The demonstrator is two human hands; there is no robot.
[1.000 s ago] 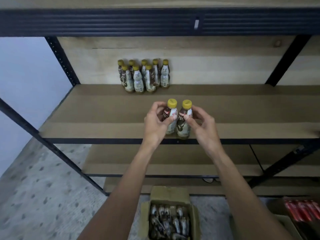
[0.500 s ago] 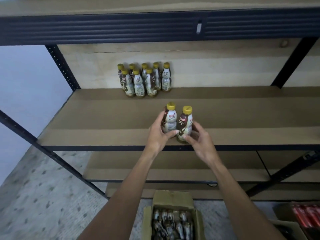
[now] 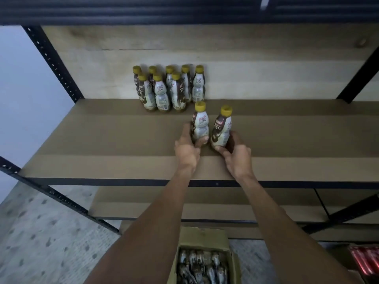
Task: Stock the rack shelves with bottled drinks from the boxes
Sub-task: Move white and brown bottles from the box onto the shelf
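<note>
Since one bottle point(image 3: 200, 125) was gripped low by the curled fingers point(image 3: 202, 141) of the left hand point(image 3: 187, 149) and a tilted bottle point(image 3: 222, 129) by the right hand point(image 3: 236, 157), at frame centre over the shelf point(image 3: 102, 138), the cluster point(image 3: 170, 89) behind could be knocked over by a hasty push.

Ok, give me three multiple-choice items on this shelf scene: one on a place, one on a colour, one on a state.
1. Where does the bottle group stand?
A. front edge of the shelf
B. back of the shelf
C. the floor

2. What colour are the caps?
A. red
B. yellow
C. blue

3. What are the left hand and right hand doing?
A. both are empty
B. both grip one shared bottle
C. each grips its own bottle

Key:
1 B, the group is at the shelf's rear.
2 B, every cap shows yellow.
3 C, the left hand grips the left bottle and the right hand grips the right bottle.
</note>
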